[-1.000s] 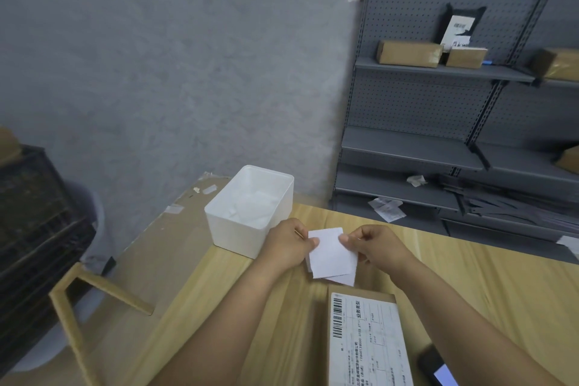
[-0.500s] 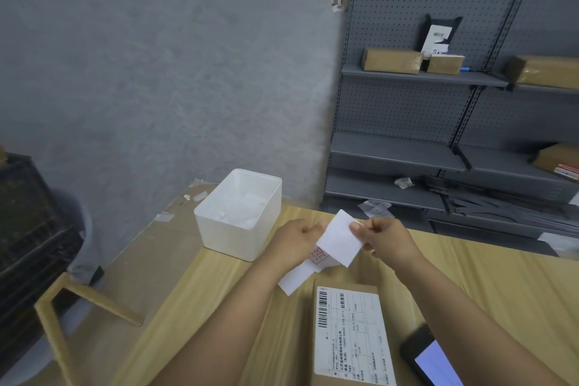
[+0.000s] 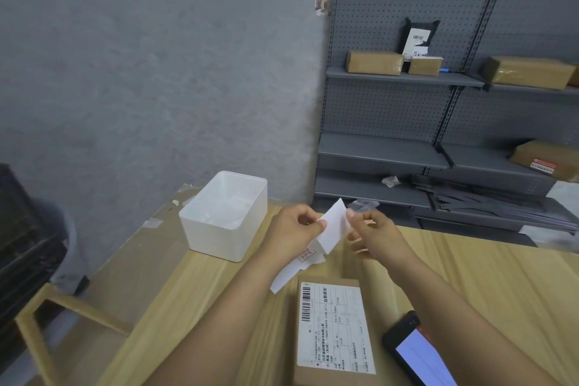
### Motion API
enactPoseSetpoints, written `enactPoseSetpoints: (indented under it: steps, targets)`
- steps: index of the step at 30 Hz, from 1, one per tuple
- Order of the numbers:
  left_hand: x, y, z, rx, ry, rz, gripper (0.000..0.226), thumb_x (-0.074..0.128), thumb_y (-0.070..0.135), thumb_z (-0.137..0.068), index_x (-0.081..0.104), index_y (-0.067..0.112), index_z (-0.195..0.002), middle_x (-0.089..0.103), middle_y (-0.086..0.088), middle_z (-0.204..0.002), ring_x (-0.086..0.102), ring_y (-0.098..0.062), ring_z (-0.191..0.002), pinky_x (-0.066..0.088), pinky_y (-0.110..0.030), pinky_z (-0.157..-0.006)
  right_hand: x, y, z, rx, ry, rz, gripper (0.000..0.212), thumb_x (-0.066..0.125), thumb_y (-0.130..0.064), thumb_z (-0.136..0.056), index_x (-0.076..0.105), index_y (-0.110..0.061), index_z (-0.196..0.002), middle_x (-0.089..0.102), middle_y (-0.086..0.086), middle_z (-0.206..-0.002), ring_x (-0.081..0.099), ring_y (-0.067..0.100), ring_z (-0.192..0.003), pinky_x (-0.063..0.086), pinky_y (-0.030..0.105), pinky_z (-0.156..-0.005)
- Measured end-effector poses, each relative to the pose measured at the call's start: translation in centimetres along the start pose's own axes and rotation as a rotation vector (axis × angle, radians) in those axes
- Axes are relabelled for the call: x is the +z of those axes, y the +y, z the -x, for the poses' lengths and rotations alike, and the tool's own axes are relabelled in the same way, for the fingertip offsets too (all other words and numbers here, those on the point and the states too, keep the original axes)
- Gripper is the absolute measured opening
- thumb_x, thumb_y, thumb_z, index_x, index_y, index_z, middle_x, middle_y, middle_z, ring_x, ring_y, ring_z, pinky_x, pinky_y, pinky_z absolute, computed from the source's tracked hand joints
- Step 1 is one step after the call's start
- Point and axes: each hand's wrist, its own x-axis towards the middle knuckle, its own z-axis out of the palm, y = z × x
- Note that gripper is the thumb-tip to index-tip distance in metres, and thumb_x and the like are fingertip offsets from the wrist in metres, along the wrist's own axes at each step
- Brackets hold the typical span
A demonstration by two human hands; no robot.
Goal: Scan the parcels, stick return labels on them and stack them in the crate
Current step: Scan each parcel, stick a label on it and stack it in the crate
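**Label held up over the parcel**

The white label (image 3: 333, 227) sits in mid-air between both hands, tilted up on edge above the counter (image 3: 488, 285). The left hand (image 3: 293, 233) pinches its left edge with thumb and fingertips, and under that same hand more paper (image 3: 289, 273) hangs down, a strip with a small red mark on it, trailing toward the parcel. The right hand (image 3: 372, 236) is at the label's upper right corner, thumb up against the paper, other fingers spread and loose; whether it truly grips the label, I cannot tell.

Just below the hands lies the parcel (image 3: 329, 329), a flat brown box on the counter, its printed shipping sheet with barcode facing up. Right of it, partly under the right forearm, a phone (image 3: 413, 351) lies with its screen lit.

To the left of the hands stands a white tub (image 3: 225, 216) at the counter's far-left corner, scraps of paper inside. Beyond the counter's left edge, brown cardboard (image 3: 138, 260) lies flat and a wooden frame (image 3: 47, 316) pokes up. Behind, grey shelves (image 3: 404, 78) carry brown boxes and a black bag with a label.
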Motion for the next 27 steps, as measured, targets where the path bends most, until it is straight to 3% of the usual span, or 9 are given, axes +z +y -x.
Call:
enactPoseSetpoints:
  steps: [4, 6, 9, 12, 14, 17, 20, 24, 27]
  targets:
    - [0.9, 0.8, 1.1, 0.071, -0.185, -0.015, 0.007, 0.073, 0.031, -0.082, 0.070, 0.028, -0.076, 0.071, 0.013, -0.087, 0.066, -0.004, -0.087, 0.054, -0.026, -0.075, 0.0, -0.7, 0.4, 0.081, -0.178, -0.233, 0.046, 0.051, -0.059, -0.088, 0.057, -0.018, -0.107, 0.072, 0.012, -0.096, 0.072, 0.026, -0.080, 0.056, 0.030, -0.061]
    - [1.2, 1.3, 1.6, 0.050, -0.236, -0.008, 0.011, 0.071, 0.039, -0.082, 0.072, 0.028, -0.081, 0.071, 0.014, -0.094, 0.065, -0.002, -0.092, 0.053, -0.018, -0.071, 0.2, -0.5, 0.2, 0.050, -0.160, -0.231, 0.035, 0.059, -0.045, -0.090, 0.058, -0.018, -0.112, 0.072, 0.009, -0.099, 0.072, 0.026, -0.084, 0.058, 0.031, -0.064]
    - [1.2, 1.6, 1.5, -0.017, -0.154, 0.009, 0.016, 0.063, 0.045, -0.088, 0.068, 0.030, -0.087, 0.070, 0.013, -0.103, 0.066, -0.006, -0.087, 0.047, -0.007, -0.056, 0.2, 0.0, -0.2, 0.025, -0.061, -0.180, 0.027, 0.061, -0.009, -0.091, 0.057, -0.014, -0.117, 0.070, 0.010, -0.100, 0.070, 0.024, -0.087, 0.058, 0.035, -0.072]
    - [0.9, 1.2, 1.0, -0.040, -0.034, -0.183, 0.024, 0.064, 0.040, -0.089, 0.060, 0.032, -0.112, 0.061, 0.012, -0.116, 0.061, -0.006, -0.090, 0.044, -0.009, -0.055, -0.1, 0.3, -0.3, 0.014, -0.120, -0.138, 0.026, 0.060, -0.002, -0.089, 0.064, -0.018, -0.109, 0.073, 0.007, -0.092, 0.071, 0.021, -0.081, 0.059, 0.030, -0.068]
    - [0.6, 0.9, 0.5, -0.115, -0.037, -0.179, 0.045, 0.067, 0.042, -0.086, 0.049, 0.030, -0.125, 0.055, 0.010, -0.119, 0.058, -0.011, -0.102, 0.046, -0.019, -0.066, -0.2, 0.1, -0.3, 0.015, -0.180, -0.147, 0.028, 0.059, -0.002, -0.089, 0.065, -0.024, -0.104, 0.074, 0.003, -0.087, 0.072, 0.019, -0.078, 0.057, 0.027, -0.063]
    - [0.1, 0.4, 0.1, -0.293, -0.107, 0.031, 0.048, 0.073, 0.043, -0.081, 0.048, 0.029, -0.120, 0.061, 0.005, -0.115, 0.063, -0.017, -0.101, 0.052, -0.027, -0.071, -0.3, -0.1, -0.5, 0.001, -0.191, -0.140, 0.031, 0.060, -0.006, -0.088, 0.064, -0.032, -0.104, 0.072, -0.001, -0.089, 0.071, 0.018, -0.079, 0.053, 0.026, -0.063]
    - [-0.2, -0.2, -0.4, -0.457, -0.168, 0.451, 0.042, 0.079, 0.013, -0.078, 0.057, 0.020, -0.114, 0.073, -0.005, -0.101, 0.071, -0.020, -0.090, 0.059, -0.034, -0.072, -0.2, -0.1, -0.7, -0.057, -0.141, -0.091, 0.030, 0.063, -0.012, -0.088, 0.056, -0.028, -0.113, 0.065, 0.000, -0.102, 0.066, 0.015, -0.085, 0.051, 0.030, -0.069]
    - [-0.1, -0.8, -1.0, -0.432, -0.107, 0.573, 0.037, 0.070, -0.009, -0.079, 0.057, 0.014, -0.105, 0.073, -0.010, -0.100, 0.073, -0.025, -0.086, 0.060, -0.040, -0.074, 0.5, 0.3, -1.1, -0.149, 0.002, 0.182, 0.021, 0.070, -0.023, -0.084, 0.056, -0.020, -0.099, 0.056, -0.006, -0.111, 0.054, 0.011, -0.095, 0.043, 0.024, -0.070]
    - [-0.2, -0.6, -1.4, -0.402, -0.094, 0.610, 0.037, 0.064, -0.012, -0.081, 0.057, 0.013, -0.108, 0.070, -0.013, -0.102, 0.071, -0.027, -0.087, 0.060, -0.041, -0.076, 0.9, 0.1, -0.9, -0.104, -0.084, 0.159, 0.027, 0.059, -0.039, -0.090, 0.066, -0.013, -0.088, 0.067, -0.008, -0.101, 0.058, 0.004, -0.084, 0.039, 0.018, -0.064]
